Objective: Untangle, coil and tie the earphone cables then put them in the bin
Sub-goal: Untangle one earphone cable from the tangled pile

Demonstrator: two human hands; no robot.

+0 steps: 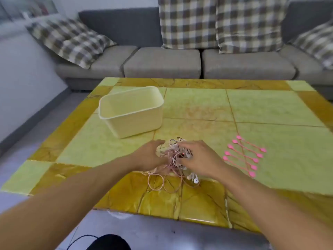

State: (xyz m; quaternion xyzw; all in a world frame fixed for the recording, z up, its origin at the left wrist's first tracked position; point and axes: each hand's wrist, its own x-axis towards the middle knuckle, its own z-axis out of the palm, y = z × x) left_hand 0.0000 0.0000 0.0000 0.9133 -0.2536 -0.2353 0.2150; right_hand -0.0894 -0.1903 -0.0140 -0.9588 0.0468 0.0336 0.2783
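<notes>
Both hands, left hand [150, 156] and right hand [197, 157], curl loosely into a tangled heap of pink and white earphone cables [173, 159] on the yellow-green tiled worktop [270, 109]; whether either grip pinches a strand is unclear. Best to tease out one loose end gently, never yanking. The cream plastic bin [131, 111] sits empty nearby.

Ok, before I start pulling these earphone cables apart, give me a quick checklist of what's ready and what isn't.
1. Cable tangle within reach, between both hands: ok.
2. Left hand and right hand on the tangle: ok; firm grip: cannot tell.
3. Cables separated: not ok, one knotted clump.
4. Pink ties laid out right of the tangle: ok.
5. Bin upright, open, nothing seen inside: ok.
6. Loops overhanging the table edge: cannot tell.
</notes>
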